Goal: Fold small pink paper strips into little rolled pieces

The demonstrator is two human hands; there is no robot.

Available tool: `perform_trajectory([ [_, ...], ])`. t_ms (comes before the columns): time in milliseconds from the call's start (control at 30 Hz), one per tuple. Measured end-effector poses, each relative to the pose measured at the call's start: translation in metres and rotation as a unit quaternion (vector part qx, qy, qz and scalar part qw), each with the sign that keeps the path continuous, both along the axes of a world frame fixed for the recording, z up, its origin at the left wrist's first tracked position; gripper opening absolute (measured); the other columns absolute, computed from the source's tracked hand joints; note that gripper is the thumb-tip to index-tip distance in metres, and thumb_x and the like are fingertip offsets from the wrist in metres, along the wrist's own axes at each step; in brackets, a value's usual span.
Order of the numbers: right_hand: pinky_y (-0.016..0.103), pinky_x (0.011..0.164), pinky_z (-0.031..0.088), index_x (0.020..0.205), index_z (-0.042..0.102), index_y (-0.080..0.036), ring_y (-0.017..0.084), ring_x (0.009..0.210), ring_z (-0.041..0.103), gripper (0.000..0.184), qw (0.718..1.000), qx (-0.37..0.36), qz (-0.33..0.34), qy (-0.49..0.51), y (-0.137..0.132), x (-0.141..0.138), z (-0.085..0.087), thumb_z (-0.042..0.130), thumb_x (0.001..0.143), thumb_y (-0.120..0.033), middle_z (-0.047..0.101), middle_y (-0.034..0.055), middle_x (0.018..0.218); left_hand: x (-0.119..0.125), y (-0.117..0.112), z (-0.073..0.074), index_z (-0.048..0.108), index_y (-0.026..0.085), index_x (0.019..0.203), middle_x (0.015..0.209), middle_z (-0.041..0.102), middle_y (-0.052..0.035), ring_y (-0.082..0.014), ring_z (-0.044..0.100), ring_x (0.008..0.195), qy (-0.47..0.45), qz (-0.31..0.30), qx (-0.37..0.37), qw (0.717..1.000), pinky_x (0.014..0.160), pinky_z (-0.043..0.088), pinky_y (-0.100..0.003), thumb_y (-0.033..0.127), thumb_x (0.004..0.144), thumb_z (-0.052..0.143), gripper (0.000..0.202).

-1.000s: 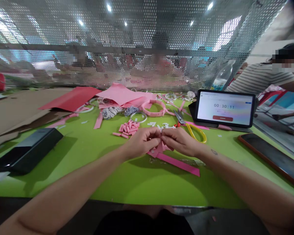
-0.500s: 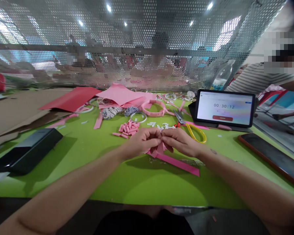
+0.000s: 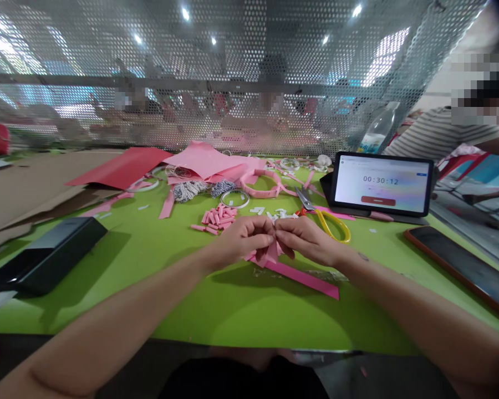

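On a green work surface [image 3: 249, 310], the fingers of the left hand [image 3: 243, 239] and right hand [image 3: 305, 239] are closed, pinching a folded pink paper piece [image 3: 270, 252] near the front middle. A darker pink strip [image 3: 301, 280] runs from it rightward. Farther back lie a heap of small pink paper pieces [image 3: 216, 218], a finished-looking pink paper loop [image 3: 260, 184], and scissors [image 3: 304, 198].

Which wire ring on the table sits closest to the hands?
The thin wire ring right beside the pile of cut pink paper pieces; the others lie farther up the table.
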State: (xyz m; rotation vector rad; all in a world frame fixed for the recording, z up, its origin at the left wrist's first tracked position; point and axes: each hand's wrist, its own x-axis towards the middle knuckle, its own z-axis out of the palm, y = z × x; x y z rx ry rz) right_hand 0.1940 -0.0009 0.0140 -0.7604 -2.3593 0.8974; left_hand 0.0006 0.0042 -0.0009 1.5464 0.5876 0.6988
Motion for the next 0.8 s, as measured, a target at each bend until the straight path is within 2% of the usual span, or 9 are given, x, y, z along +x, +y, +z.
perform_trajectory([
  [333, 0.019, 0.053, 0.033, 0.072, 0.048, -0.015, 0.006, 0.052, 0.042, 0.032, 0.998, -0.053, 0.013, 0.015, -0.0004, 0.0014, -0.0023, 0.036, 0.094, -0.034, 0.05, -0.0027, 0.058, -0.0005, -0.0005, 0.0015, 0.05, 0.012, 0.075, 0.06, 0.055, 0.0021, -0.0051, 0.051, 0.049, 0.001, -0.011, -0.006, 1.0, 0.049, 0.042, -0.017, 0.016, 0.081, 0.053, 0.008],
  [533, 0.018, 0.053, 0.034, 0.073, 0.047, -0.015, 0.006, 0.052, 0.044, 0.028, 0.994, -0.103, 0.022, 0.042, -0.0004, 0.0023, -0.0036, 0.038, 0.094, -0.03, 0.05, -0.0033, 0.057, -0.0011, -0.0017, 0.0025, 0.05, 0.013, 0.075, 0.061, 0.054, 0.0025, -0.0053, 0.052, 0.051, -0.001, -0.019, -0.012, 1.0, 0.05, 0.042, -0.017, 0.018, 0.082, 0.053, 0.009],
  [800, 0.019, 0.052, 0.032, 0.071, 0.047, -0.014, 0.006, 0.051, 0.042, 0.031, 0.995, -0.088, 0.02, 0.035, -0.0008, 0.0021, -0.0029, 0.038, 0.094, -0.034, 0.051, -0.0026, 0.057, -0.0011, -0.002, 0.0017, 0.051, 0.013, 0.074, 0.061, 0.055, 0.002, -0.0056, 0.052, 0.051, -0.003, -0.017, -0.008, 1.0, 0.05, 0.041, -0.017, 0.018, 0.081, 0.054, 0.009],
])
